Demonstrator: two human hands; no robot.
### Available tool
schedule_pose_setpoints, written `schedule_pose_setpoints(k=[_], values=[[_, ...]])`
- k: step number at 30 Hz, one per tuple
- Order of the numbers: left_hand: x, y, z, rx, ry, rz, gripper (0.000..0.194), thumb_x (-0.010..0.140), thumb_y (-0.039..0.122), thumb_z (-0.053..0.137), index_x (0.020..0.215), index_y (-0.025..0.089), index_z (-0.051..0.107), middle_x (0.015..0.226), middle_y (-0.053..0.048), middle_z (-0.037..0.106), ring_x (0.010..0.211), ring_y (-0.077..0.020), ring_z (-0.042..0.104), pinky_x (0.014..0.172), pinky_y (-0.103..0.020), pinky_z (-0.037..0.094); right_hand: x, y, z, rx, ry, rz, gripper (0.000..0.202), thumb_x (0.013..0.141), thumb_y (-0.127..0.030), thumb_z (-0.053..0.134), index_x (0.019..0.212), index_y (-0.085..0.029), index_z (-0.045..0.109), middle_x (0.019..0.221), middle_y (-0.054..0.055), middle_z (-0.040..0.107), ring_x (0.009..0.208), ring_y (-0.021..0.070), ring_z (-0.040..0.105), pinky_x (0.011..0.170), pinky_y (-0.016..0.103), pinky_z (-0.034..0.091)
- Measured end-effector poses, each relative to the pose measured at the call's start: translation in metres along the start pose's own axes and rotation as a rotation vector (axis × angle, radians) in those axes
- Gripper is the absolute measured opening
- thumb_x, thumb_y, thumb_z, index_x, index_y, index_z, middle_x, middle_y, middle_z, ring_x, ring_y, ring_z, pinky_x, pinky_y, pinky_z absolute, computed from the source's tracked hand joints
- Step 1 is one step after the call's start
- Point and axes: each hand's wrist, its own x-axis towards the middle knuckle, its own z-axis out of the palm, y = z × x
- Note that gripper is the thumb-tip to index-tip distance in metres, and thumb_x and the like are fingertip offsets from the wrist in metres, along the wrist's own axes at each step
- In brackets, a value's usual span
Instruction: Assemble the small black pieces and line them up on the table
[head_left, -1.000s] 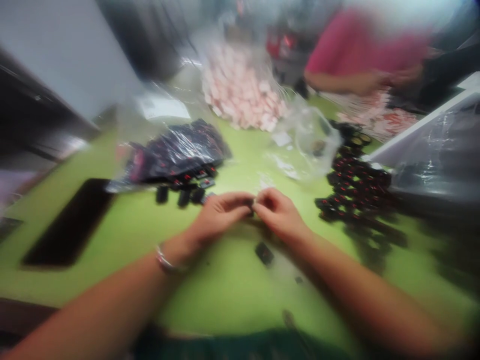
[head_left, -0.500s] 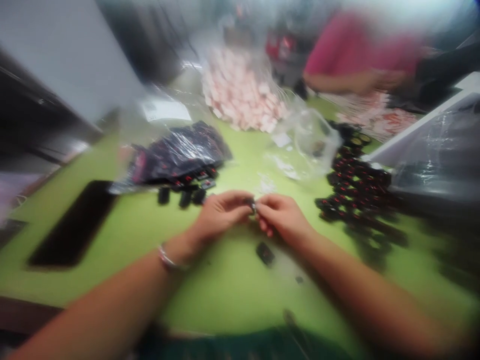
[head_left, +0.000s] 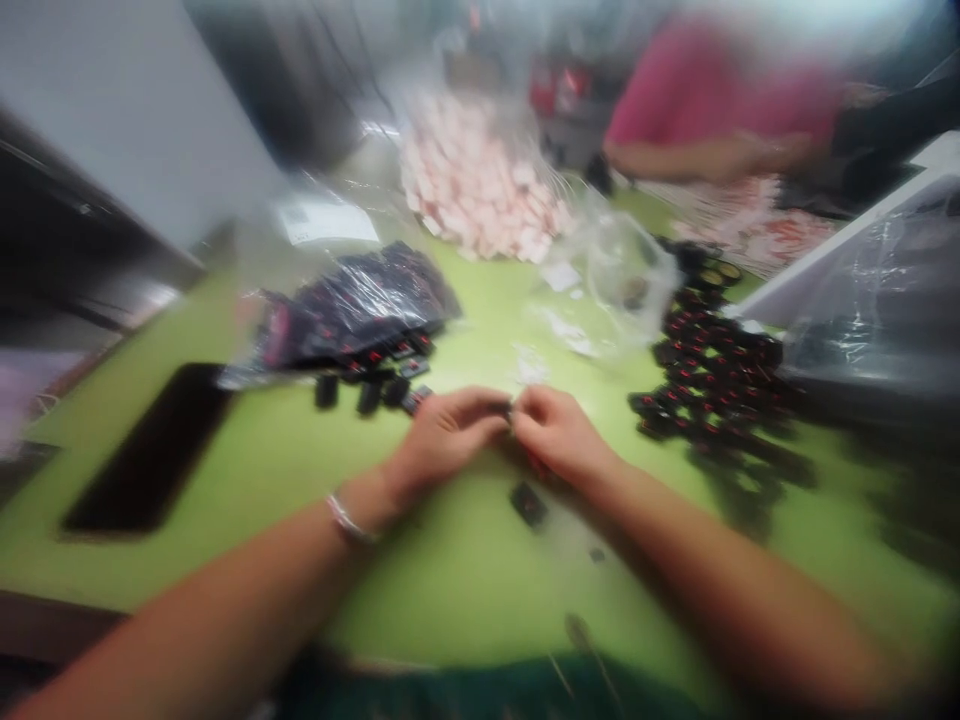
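Observation:
My left hand (head_left: pixel 442 435) is closed in a pinch on a small black part (head_left: pixel 504 408), mostly hidden by the fingers. Against its right end, the fingertips of my right hand (head_left: pixel 561 430) are pressed together, with the other fingers curled below. Blur hides the part's exact kind. Just below the hands, a black rectangular piece (head_left: pixel 528 504) lies on the green table (head_left: pixel 420 580), and a tiny dark bit (head_left: pixel 597 555) is near it. Beyond my fingers is a small heap of whitish bits (head_left: pixel 529 364).
A clear bag of black pieces (head_left: pixel 360 295) spills some at the left. Farther left lies a dark flat slab (head_left: pixel 146 450). Black pieces with red marks (head_left: pixel 705 370) are piled right. Behind are pale pink pieces (head_left: pixel 480 185), a clear plastic bag (head_left: pixel 615 275) and a person in a pink top (head_left: pixel 682 90).
My right fingers have curled in more closely around the small part, and its shiny bit no longer shows. My left wrist has shifted slightly to the right. The table items stay put.

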Motion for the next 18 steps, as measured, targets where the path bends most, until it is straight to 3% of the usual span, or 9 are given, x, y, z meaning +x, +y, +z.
schedule_pose_setpoints(k=[3, 9, 14, 18], values=[[0.0011, 0.0010, -0.0005, -0.095, 0.014, -0.061, 0.029, 0.073, 0.026, 0.073, 0.098, 0.014, 0.069, 0.090, -0.007, 0.073, 0.082, -0.0184, 0.067, 0.079, -0.031, 0.054, -0.0016, 0.0005, -0.0009, 0.051, 0.006, -0.048, 0.016, 0.077, -0.021, 0.054, 0.064, -0.020, 0.046, 0.038, -0.010, 0.045, 0.029, 0.0057, 0.043, 0.031, 0.015, 0.033], [0.0025, -0.0014, -0.0033, -0.221, -0.015, -0.086, 0.028, 0.071, 0.026, 0.076, 0.095, 0.013, 0.067, 0.086, -0.006, 0.072, 0.076, -0.0157, 0.067, 0.077, -0.029, 0.054, 0.0007, 0.0036, -0.0015, 0.293, -0.090, 0.013, 0.020, 0.079, -0.034, 0.057, 0.069, -0.019, 0.049, 0.046, -0.007, 0.054, 0.034, 0.0065, 0.049, 0.035, 0.017, 0.041], [-0.0004, 0.0000, -0.0017, -0.163, -0.039, -0.041, 0.023, 0.073, 0.024, 0.074, 0.093, 0.015, 0.068, 0.089, -0.006, 0.072, 0.079, -0.0160, 0.067, 0.081, -0.030, 0.053, -0.0004, 0.0024, -0.0031, 0.213, -0.084, 0.008, 0.014, 0.077, -0.026, 0.054, 0.068, -0.019, 0.046, 0.045, -0.008, 0.052, 0.034, 0.0062, 0.048, 0.034, 0.015, 0.035], [-0.0039, -0.0011, -0.0021, 0.002, -0.073, 0.048, 0.022, 0.076, 0.024, 0.071, 0.098, 0.018, 0.071, 0.094, -0.005, 0.073, 0.087, -0.0170, 0.067, 0.086, -0.029, 0.052, 0.0020, 0.0067, -0.0036, 0.021, -0.075, -0.023, 0.010, 0.073, -0.020, 0.048, 0.065, -0.021, 0.043, 0.040, -0.010, 0.044, 0.032, 0.0067, 0.041, 0.035, 0.017, 0.030]])
